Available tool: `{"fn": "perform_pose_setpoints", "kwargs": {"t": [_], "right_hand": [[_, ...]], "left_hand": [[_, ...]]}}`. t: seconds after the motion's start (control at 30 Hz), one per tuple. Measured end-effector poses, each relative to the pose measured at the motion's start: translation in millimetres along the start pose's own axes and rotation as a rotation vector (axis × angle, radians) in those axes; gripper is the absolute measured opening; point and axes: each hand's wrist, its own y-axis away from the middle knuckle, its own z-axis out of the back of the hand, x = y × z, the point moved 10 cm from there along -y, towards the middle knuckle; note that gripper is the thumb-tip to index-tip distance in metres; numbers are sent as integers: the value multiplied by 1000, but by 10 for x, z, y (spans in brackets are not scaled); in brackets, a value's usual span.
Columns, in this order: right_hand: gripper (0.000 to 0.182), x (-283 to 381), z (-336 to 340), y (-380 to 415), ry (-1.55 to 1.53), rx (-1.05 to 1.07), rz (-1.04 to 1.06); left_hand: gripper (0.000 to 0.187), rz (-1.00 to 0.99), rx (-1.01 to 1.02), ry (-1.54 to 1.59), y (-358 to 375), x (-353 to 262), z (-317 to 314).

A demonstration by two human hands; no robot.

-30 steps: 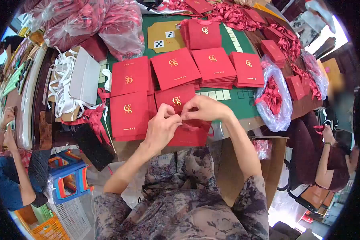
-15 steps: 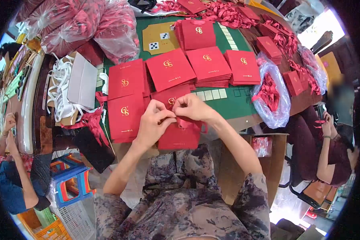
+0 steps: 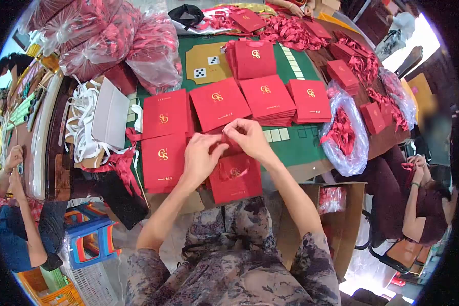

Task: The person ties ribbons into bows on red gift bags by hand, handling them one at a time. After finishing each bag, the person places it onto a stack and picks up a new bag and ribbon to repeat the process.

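In front of me a red paper bag (image 3: 236, 189) with a gold logo lies at the table's near edge, a loop of red ribbon across its face. My left hand (image 3: 203, 157) is closed above the bag's left side, thumb and fingertips pinched. Right beside it, my right hand (image 3: 249, 138) pinches with thumb and forefinger. A red ribbon seems to be between the fingertips, but they hide most of it. Flat stacks of red bags (image 3: 220, 104) lie just beyond my hands, and another stack (image 3: 163, 163) is to their left.
A clear bag of red ribbons (image 3: 344, 140) stands at the right. White ribbons (image 3: 84, 122) fill a box at the left, with big plastic sacks (image 3: 153, 51) behind. A cardboard box (image 3: 341, 219) is under the table. Other people sit at both sides; a person's hands (image 3: 296, 9) show at the far end.
The view has tilted, so the table appears lower. My hands stay close together, pinching, now slightly farther above the near bag, whose logo has come into sight.
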Motion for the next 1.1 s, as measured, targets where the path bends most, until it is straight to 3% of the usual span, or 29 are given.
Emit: {"fn": "perform_pose_setpoints", "kwargs": {"t": [0.07,0.13,0.17,0.23,0.3,0.4,0.57,0.63,1.1], "right_hand": [[15,3,18,-15,42,2,4],[24,160,255,17,324,-231,157],[24,149,284,43,326,-230,161],[26,263,275,115,739,-244,120],[25,174,199,112,711,-234,99],[19,68,66,97,825,-255,237],[16,-28,120,161,594,-256,123],[17,-9,147,222,286,-256,130],[19,-46,73,294,132,-128,40]], "left_hand": [[25,61,16,18,-9,83,-116],[21,143,45,70,-15,158,-155],[21,141,41,70,-5,174,-154],[21,173,46,151,20,259,-181],[21,197,57,177,30,321,-214],[22,201,50,189,39,400,-269],[23,240,77,206,29,493,-309],[26,334,138,381,49,531,-413],[23,240,122,170,-13,179,-297]]}}
